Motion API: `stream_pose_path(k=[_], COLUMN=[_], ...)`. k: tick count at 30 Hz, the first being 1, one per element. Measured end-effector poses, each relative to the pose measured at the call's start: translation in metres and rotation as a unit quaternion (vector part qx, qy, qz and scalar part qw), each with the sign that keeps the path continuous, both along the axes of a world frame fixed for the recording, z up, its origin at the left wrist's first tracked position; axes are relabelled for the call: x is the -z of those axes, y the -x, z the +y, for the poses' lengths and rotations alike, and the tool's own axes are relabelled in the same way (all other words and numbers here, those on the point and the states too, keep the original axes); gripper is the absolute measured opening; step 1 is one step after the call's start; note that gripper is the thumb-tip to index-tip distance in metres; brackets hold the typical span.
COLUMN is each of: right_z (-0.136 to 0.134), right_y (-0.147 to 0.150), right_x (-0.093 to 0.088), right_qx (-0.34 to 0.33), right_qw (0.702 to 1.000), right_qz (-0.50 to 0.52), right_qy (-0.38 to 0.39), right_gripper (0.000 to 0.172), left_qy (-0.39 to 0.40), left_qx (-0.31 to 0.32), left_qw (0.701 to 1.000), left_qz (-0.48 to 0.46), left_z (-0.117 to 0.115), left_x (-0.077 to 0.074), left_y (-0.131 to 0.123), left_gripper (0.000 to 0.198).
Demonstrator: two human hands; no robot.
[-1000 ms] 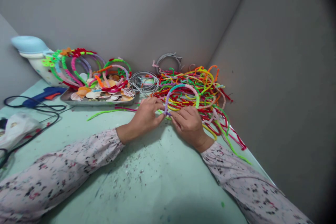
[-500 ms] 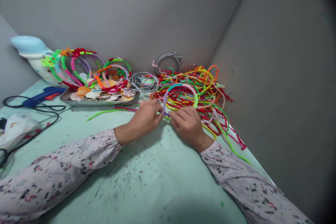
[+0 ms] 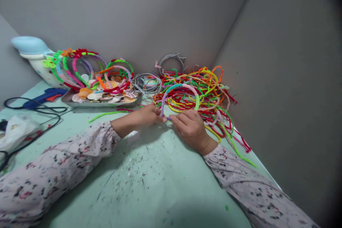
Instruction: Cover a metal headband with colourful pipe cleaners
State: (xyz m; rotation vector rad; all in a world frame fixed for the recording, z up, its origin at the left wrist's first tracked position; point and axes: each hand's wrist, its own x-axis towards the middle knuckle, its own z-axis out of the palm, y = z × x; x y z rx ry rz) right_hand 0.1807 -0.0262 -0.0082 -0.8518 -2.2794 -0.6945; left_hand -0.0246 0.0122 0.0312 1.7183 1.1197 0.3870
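Note:
A hoop (image 3: 197, 102) wrapped in pipe cleaner stands upright between my hands, banded purple, teal, pink and green. My left hand (image 3: 146, 117) is closed, pinching the hoop's purple lower left end between thumb and fingers. A short purple pipe cleaner strand (image 3: 168, 118) runs from that end across to my right hand (image 3: 190, 127). The fingers of my right hand are pinched on this strand, and the green side of the hoop goes down behind them. Their grip on the hoop itself is hidden.
Behind the hoop spreads a tangled pile of pipe cleaners (image 3: 213, 82). Wire coils (image 3: 146, 84) lie left of it. A metal tray (image 3: 107, 105) holds shells and several finished hoops. Far left are a blue glue gun (image 3: 40, 97), its black cord (image 3: 57, 118) and a plastic bag (image 3: 20, 131).
My left hand has turned and shifted slightly left and down, its fingers now pointing right. The hoop has moved a little left with it. My right hand has barely moved.

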Motion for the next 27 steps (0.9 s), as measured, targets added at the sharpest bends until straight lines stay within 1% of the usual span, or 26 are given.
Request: stream_pose_path(k=[2, 4, 6, 7, 9, 13, 15, 17, 20, 23, 25, 27], right_z=[0.0, 0.0, 0.001, 0.001, 0.002, 0.003, 0.003, 0.003, 0.003, 0.003, 0.003, 0.003], right_y=[0.0, 0.0, 0.0, 0.0, 0.0, 0.0, 0.0, -0.001, -0.001, -0.002, -0.001, -0.001], right_x=[0.0, 0.0, 0.001, 0.001, 0.001, 0.0, -0.001, -0.001, -0.001, -0.001, -0.001, -0.001], right_qx=[-0.002, 0.001, 0.007, 0.01, 0.013, 0.014, 0.014, 0.015, 0.02, 0.025, 0.026, 0.025], right_qw=[1.0, 1.0, 0.999, 0.999, 0.999, 0.999, 0.998, 0.998, 0.998, 0.998, 0.998, 0.998], right_qz=[0.005, 0.015, 0.028, 0.034, 0.042, 0.045, 0.044, 0.045, 0.045, 0.042, 0.04, 0.038], right_qy=[0.0, 0.006, 0.014, 0.018, 0.023, 0.024, 0.029, 0.036, 0.041, 0.04, 0.038, 0.033], right_gripper=[0.018, 0.018, 0.018, 0.018, 0.017, 0.015, 0.016, 0.016, 0.016, 0.017, 0.017, 0.017], left_qy=[0.023, 0.031, 0.005, -0.024, -0.105, -0.262, -0.314, -0.344, -0.361, -0.36, -0.336, -0.274], left_qx=[0.004, 0.017, 0.025, 0.024, 0.013, 0.012, 0.016, 0.023, 0.026, 0.023, 0.013, 0.002], left_qw=[1.0, 0.999, 0.999, 0.999, 0.994, 0.962, 0.945, 0.934, 0.929, 0.93, 0.94, 0.961], left_qz=[-0.021, -0.034, -0.026, -0.009, 0.028, 0.08, 0.092, 0.093, 0.082, 0.068, 0.057, 0.033], left_z=[-0.001, -0.002, -0.002, -0.002, -0.002, -0.001, -0.002, -0.004, -0.007, -0.009, -0.009, -0.008], left_x=[-0.002, -0.004, -0.006, -0.007, -0.005, 0.0, 0.001, 0.0, -0.003, -0.006, -0.006, -0.004], left_y=[0.001, 0.001, -0.001, -0.003, -0.005, -0.008, -0.008, -0.008, -0.009, -0.01, -0.01, -0.011], left_gripper=[0.031, 0.027, 0.018, 0.012, 0.012, 0.009, 0.007, 0.006, 0.004, 0.005, 0.009, 0.013])
